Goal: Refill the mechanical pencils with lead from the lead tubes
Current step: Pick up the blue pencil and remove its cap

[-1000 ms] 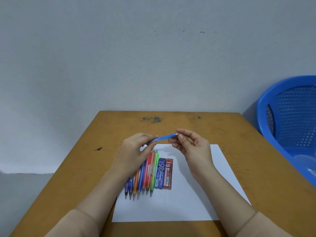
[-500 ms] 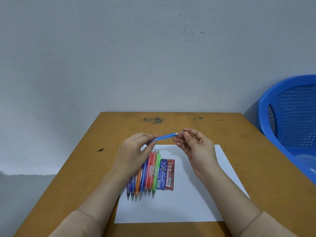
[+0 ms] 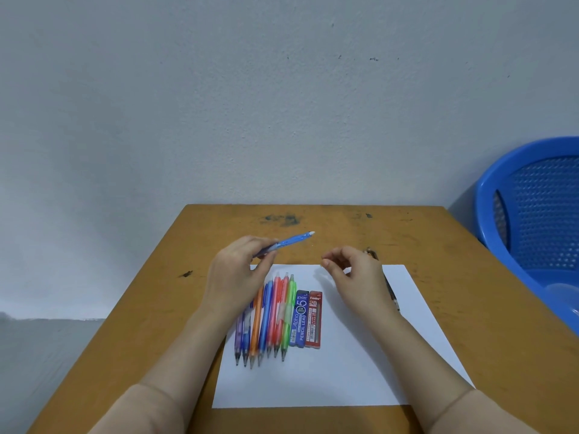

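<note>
Currently gripping the blue pencil (image 3: 289,240) in the left hand (image 3: 238,272), with the right hand (image 3: 355,278) loosely curled nearby, can't tell if pinching anything.

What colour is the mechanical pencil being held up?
The mechanical pencil in the left hand is blue with a white far end; head view shows it.

A worn, ochre-brown tabletop (image 3: 438,277) stands against a plain grey wall (image 3: 250,104), with a white sheet of paper (image 3: 360,377) lying on it from the middle down to just short of the near edge. Near the far edge sits a dark smudge (image 3: 282,219), and a smaller dark mark (image 3: 186,274) lies close to the left edge. Beyond the right edge of the tabletop stands a blue plastic basket (image 3: 545,214) with perforated walls, cut off by the frame.
</note>
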A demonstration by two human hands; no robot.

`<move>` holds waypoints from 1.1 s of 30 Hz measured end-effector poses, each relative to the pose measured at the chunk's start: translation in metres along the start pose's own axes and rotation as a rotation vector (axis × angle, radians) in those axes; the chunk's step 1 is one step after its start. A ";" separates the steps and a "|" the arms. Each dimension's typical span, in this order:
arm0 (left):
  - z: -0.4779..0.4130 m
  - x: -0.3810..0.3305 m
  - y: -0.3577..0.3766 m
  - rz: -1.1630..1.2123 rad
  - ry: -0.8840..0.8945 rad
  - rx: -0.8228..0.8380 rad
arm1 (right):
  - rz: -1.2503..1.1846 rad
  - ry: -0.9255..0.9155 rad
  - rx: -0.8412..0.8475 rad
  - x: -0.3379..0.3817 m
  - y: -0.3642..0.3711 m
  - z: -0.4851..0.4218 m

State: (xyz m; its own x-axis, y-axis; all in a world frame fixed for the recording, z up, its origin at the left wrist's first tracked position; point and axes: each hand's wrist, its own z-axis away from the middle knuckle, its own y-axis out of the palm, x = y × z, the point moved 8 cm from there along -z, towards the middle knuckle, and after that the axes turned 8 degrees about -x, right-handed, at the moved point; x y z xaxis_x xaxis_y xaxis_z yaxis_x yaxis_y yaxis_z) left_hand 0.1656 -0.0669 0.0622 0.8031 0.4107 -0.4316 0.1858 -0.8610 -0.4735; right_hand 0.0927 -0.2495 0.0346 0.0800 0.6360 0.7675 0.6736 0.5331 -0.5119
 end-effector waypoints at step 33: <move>0.001 0.002 0.001 -0.017 -0.020 0.012 | 0.246 -0.029 0.173 -0.016 0.034 0.000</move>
State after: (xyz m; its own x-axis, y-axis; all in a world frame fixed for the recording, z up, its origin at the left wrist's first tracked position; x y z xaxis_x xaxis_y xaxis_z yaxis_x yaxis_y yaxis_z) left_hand 0.1671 -0.0664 0.0598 0.7885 0.4310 -0.4387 0.1922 -0.8503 -0.4900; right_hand 0.1140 -0.2415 0.0045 0.2024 0.7721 0.6024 0.5012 0.4468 -0.7410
